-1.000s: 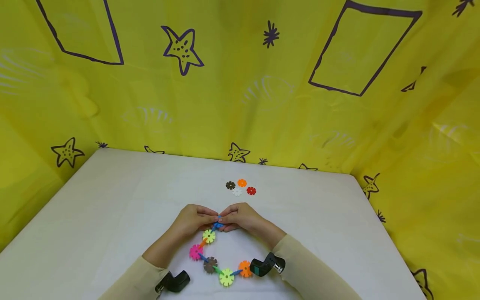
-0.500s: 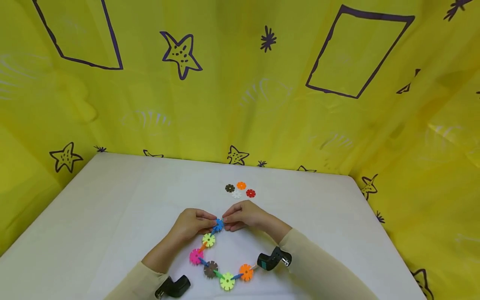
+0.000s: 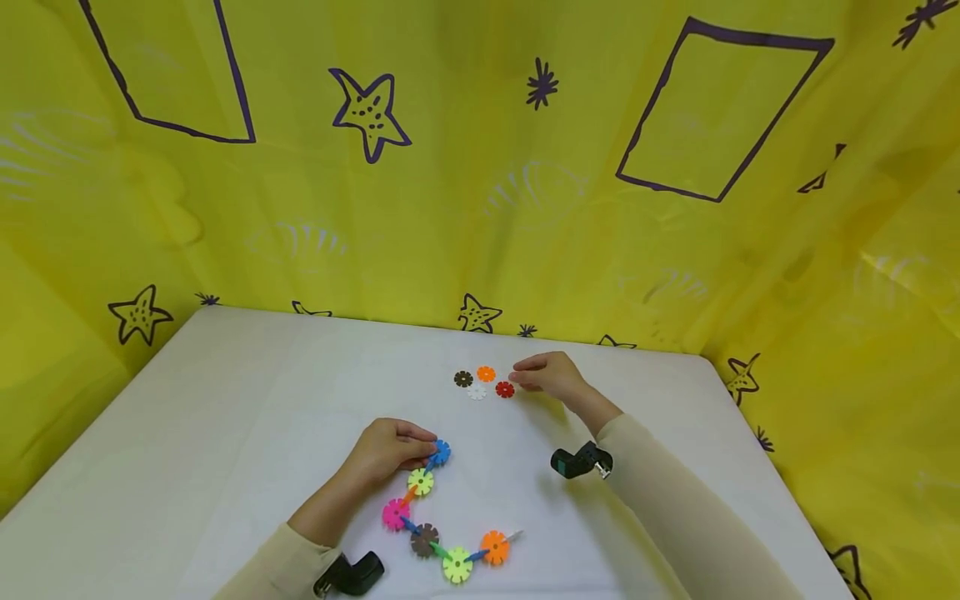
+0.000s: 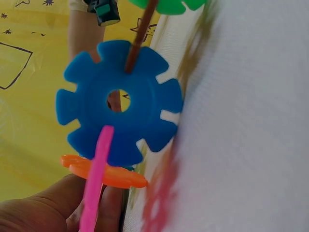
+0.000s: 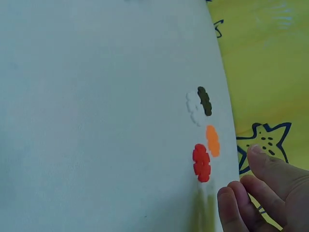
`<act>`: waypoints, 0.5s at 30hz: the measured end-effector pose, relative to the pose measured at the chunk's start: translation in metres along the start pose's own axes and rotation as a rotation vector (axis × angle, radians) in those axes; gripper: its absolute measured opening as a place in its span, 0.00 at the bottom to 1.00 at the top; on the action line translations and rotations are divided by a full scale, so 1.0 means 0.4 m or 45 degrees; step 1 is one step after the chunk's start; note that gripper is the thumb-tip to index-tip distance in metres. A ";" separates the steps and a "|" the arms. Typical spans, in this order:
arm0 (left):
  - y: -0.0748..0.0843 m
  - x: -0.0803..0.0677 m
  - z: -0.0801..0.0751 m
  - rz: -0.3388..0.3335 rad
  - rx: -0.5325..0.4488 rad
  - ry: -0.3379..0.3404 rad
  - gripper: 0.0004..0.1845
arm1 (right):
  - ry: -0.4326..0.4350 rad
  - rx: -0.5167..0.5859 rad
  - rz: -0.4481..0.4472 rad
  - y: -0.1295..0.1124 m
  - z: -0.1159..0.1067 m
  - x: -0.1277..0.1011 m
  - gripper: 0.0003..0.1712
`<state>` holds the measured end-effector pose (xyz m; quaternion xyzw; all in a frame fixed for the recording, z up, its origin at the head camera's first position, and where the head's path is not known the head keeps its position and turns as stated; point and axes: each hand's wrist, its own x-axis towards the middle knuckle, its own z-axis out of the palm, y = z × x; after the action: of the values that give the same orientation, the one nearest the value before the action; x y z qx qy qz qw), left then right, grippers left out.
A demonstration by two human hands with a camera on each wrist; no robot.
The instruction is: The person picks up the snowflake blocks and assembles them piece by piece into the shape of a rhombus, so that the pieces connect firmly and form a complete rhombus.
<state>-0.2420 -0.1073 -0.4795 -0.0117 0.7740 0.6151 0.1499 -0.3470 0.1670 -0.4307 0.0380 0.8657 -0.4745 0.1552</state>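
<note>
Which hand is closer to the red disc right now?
Right. The right hand has its fingers just beside the red disc, not touching it. The left hand is nearer the person, holding the blue disc of the chain.

In the left wrist view, the green disc is cut off by the top edge, and a pink disc against the table is blurred. In the right wrist view, the right hand is cropped at the corner, only fingertips showing.

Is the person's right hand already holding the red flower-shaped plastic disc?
No: the right hand hovers beside the red flower-shaped plastic disc, its fingertips apart from it.
</note>
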 end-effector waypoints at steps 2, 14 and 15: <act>0.001 0.000 0.001 0.003 0.011 -0.002 0.12 | -0.004 -0.030 0.008 0.010 0.000 0.009 0.19; 0.003 -0.003 0.000 0.011 0.009 -0.008 0.11 | 0.026 -0.246 -0.076 0.026 0.027 0.031 0.17; 0.002 -0.002 -0.001 0.009 0.012 -0.005 0.11 | 0.033 -0.263 -0.092 0.027 0.029 0.032 0.16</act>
<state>-0.2414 -0.1075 -0.4784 -0.0070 0.7766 0.6120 0.1494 -0.3540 0.1622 -0.4491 -0.0034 0.9127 -0.3875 0.1300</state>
